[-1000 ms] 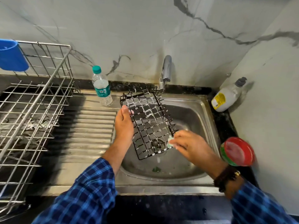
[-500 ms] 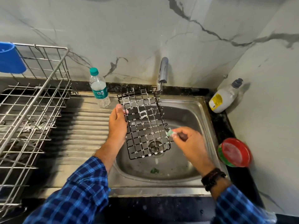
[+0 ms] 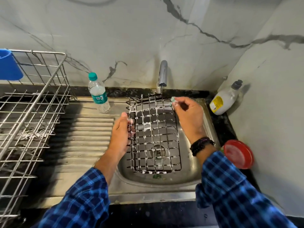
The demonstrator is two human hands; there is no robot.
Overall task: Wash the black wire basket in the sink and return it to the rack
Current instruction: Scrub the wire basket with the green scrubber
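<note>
The black wire basket hangs over the steel sink, flecked with white soap foam. My left hand grips its left edge, fingers curled round the wires. My right hand pinches a small green scrub pad against the basket's far right corner, just under the tap. No water stream is visible from the tap.
A steel dish rack with a blue cup stands at the left beside the ribbed drainboard. A water bottle stands behind the drainboard. A soap bottle and a red-lidded tub sit right of the sink.
The basket has turned squarer to me. My right hand moved with the scrub pad from the basket's near right side up to its far right corner. My left hand kept its hold.
</note>
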